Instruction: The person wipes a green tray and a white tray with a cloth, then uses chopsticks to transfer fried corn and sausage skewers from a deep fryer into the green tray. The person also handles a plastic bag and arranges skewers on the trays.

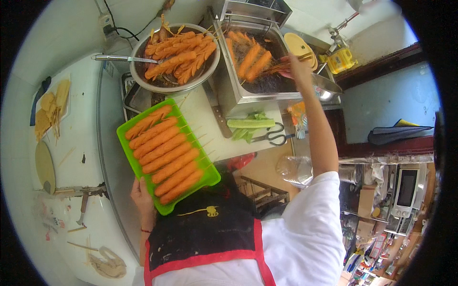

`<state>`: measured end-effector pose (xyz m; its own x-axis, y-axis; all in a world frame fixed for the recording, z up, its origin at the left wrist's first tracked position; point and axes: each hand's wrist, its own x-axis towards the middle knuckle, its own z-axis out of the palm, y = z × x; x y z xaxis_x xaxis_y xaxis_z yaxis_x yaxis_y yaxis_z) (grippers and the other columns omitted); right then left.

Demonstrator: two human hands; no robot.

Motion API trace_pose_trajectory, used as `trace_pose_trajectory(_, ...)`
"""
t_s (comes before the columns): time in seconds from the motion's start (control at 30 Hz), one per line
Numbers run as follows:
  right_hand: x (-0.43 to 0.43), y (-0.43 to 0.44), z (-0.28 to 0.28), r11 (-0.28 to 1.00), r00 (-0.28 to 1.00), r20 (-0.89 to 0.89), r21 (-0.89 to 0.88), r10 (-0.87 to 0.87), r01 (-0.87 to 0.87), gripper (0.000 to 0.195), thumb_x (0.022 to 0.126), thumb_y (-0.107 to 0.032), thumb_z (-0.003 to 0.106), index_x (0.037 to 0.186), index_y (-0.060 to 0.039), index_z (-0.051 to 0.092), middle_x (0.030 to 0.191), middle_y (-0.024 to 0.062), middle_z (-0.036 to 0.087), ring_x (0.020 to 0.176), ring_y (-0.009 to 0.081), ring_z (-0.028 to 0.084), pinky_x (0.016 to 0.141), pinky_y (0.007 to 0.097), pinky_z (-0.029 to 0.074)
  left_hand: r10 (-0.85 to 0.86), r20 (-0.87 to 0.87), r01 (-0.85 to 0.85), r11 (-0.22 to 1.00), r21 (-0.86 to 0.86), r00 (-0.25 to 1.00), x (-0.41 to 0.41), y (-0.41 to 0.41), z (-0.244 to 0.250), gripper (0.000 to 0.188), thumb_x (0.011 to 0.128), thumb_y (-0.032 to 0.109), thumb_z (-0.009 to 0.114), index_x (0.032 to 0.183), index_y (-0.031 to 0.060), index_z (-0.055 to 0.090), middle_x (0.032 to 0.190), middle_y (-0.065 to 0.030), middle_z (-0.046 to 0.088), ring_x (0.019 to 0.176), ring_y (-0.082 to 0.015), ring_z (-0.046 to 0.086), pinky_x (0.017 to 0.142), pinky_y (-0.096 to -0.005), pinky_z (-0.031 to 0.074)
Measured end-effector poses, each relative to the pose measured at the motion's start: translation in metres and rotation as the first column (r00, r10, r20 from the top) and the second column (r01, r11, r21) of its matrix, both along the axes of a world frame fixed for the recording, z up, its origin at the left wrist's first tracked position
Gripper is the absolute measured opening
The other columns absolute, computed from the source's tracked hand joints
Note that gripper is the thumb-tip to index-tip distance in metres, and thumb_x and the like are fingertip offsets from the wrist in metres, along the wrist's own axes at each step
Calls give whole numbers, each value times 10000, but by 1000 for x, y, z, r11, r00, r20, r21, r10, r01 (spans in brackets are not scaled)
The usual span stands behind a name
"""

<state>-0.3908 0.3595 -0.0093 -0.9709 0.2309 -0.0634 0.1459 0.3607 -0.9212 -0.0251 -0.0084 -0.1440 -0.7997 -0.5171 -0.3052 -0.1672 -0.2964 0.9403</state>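
Note:
My left hand (pixel 140 193) grips the side of a green plastic tray (pixel 212 176), which I hold tilted before my apron. Several orange sausages on skewers (pixel 168 152) lie in it side by side, their sticks jutting out over the right edge. My right hand (pixel 288 68) reaches over a stainless-steel deep fryer (pixel 247 96) and holds thin brown wooden sticks (pixel 277 68), perhaps chopsticks; fingers partly hide them. Scored sausages (pixel 254 64) float in the dark, bubbling oil left of that hand.
Left of the fryer stands a steel bowl (pixel 137 77) of scored sausages, with a metal-handled utensil (pixel 114 58) across its rim. A knife (pixel 220 116), cut cucumber (pixel 250 123) and scissors (pixel 273 135) lie on a white board (pixel 200 132). A yellow jug (pixel 340 60) stands behind right.

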Motion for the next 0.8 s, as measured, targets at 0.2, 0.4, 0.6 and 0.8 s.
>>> trace_pose_trajectory(0.2, -1, -6, 49, 990, 943, -316, 126, 107, -70, 357, 939, -249, 493, 925, 80, 630, 773, 157, 668, 650, 206, 672, 556, 270, 547, 1, -64, -5, 998, -59, 998, -11, 27, -10, 311, 970, 108, 416, 1230, -36, 506, 1045, -48, 586, 891, -96, 535, 778, -227, 432)
trace_pose_trajectory(0.4, -6, -5, 0, 987, 951, -268, 64, 156, -144, 291, 910, -213, 545, 879, 57, 650, 735, 114, 660, 610, 166, 653, 481, 255, 519, 51, -15, -52, 993, -106, 999, -12, 44, -25, 328, 973, 143, 432, 1256, -24, 422, 991, -60, 565, 847, -111, 530, 747, -247, 440)
trace_pose_trajectory(0.6, 26, 35, 26, 985, 971, -222, 168, 82, -45, 272, 912, -176, 531, 868, 76, 622, 770, 128, 655, 615, 187, 652, 529, 273, 567, -96, 159, 105, 993, -54, 983, -1, 47, -53, 266, 969, 171, 449, 1166, 17, 358, 1026, -92, 511, 848, -123, 514, 721, -255, 438)
trace_pose_trajectory(0.8, 10, -7, 7, 966, 962, -274, -248, 5, -76, 287, 924, -197, 525, 959, 69, 628, 835, 154, 656, 688, 202, 661, 608, 275, 566, -332, 222, 321, 943, 85, 917, -5, 31, -56, 256, 972, 184, 435, 1156, 37, 336, 1064, -98, 481, 879, -139, 519, 689, -276, 468)
